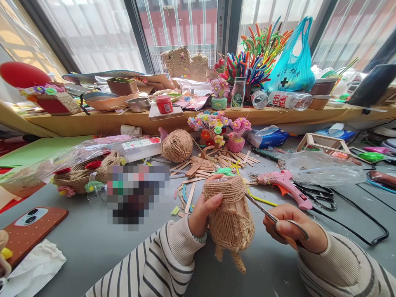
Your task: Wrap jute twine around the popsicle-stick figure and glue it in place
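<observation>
My left hand [202, 206] is wrapped round a twine-covered craft piece [230, 222], thumb on its near side. Twine winds round its top and lower body, with a bare wood-coloured band on the right between them. Two short twine-wrapped legs stick out below. In my right hand [295, 227] is a pair of metal scissors [262, 206], my fingers in the handles. Their tips reach the right side of the piece, near the upper twine; whether they touch it I cannot tell.
Beyond my hands lie craft sticks [201, 165] and a ball of twine [177, 145]. To the right are a pink glue gun [286, 183], its cable, and black-handled scissors [318, 196]. A phone [37, 227] lies at left. Flowers and bottles line the back shelf [123, 123].
</observation>
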`<state>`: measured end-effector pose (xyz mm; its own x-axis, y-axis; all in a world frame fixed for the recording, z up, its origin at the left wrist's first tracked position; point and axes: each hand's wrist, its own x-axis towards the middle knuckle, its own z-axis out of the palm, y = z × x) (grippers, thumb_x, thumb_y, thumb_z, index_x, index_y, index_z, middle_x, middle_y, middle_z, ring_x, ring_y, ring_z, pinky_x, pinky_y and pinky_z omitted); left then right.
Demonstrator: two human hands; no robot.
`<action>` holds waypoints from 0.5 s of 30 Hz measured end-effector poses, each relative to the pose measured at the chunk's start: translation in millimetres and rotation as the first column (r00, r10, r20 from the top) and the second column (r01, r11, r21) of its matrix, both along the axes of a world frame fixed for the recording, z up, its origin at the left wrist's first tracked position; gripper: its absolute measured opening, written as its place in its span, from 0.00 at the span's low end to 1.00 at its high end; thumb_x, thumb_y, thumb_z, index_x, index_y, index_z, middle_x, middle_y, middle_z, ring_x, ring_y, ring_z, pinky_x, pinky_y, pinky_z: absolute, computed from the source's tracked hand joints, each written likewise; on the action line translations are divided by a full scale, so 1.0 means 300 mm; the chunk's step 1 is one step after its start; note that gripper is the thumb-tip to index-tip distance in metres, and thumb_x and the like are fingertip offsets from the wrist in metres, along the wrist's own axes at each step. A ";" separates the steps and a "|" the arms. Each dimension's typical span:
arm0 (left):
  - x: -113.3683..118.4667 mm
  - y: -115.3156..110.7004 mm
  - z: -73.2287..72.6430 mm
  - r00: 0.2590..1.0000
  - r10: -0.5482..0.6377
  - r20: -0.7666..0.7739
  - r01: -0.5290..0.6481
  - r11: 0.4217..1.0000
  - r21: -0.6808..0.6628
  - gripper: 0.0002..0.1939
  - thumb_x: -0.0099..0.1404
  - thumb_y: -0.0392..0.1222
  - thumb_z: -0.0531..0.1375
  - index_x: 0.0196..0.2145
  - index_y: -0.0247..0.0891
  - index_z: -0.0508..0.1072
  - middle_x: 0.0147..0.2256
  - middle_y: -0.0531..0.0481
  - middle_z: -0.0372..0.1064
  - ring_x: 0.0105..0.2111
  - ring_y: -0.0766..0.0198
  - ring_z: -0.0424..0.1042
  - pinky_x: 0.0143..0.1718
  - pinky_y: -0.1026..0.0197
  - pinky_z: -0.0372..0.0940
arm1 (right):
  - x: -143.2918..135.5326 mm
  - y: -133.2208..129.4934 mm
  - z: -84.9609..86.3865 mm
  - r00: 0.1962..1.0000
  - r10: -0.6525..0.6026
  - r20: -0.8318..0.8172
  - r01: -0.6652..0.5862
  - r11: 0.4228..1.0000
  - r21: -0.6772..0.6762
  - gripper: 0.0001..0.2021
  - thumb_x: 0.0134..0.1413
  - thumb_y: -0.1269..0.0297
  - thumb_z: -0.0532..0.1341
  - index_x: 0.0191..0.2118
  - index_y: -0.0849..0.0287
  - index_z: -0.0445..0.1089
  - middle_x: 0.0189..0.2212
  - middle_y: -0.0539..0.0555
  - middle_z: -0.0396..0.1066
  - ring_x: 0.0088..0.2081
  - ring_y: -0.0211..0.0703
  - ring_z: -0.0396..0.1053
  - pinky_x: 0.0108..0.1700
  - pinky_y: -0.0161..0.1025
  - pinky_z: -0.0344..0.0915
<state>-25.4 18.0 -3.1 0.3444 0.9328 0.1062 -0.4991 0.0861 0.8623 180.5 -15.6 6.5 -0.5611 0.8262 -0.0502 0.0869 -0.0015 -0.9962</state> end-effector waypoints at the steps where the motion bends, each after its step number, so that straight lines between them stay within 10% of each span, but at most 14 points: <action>1: 0.000 -0.001 0.001 1.000 0.000 0.000 0.000 1.000 0.003 0.36 0.50 0.56 0.66 0.55 0.41 0.68 0.48 0.43 0.73 0.51 0.44 0.69 0.56 0.46 0.59 | 0.001 0.001 0.000 1.000 0.002 -0.001 -0.002 1.000 0.006 0.33 0.44 0.30 0.56 0.12 0.55 0.50 0.08 0.44 0.46 0.13 0.29 0.43 0.16 0.35 0.38; 15: 0.000 0.001 0.000 1.000 -0.012 -0.013 0.012 1.000 0.026 0.36 0.50 0.56 0.66 0.55 0.41 0.68 0.46 0.44 0.74 0.49 0.45 0.70 0.55 0.46 0.59 | -0.008 -0.002 0.012 0.994 0.047 -0.103 -0.049 0.999 -0.017 0.34 0.44 0.32 0.57 0.10 0.55 0.48 0.07 0.44 0.44 0.11 0.28 0.41 0.14 0.34 0.36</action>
<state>-25.5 18.3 -3.1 0.3569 0.9257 0.1255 -0.4869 0.0697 0.8707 178.2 -16.3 10.1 -0.6030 0.7977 -0.0065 -0.0148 -0.0194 -0.9997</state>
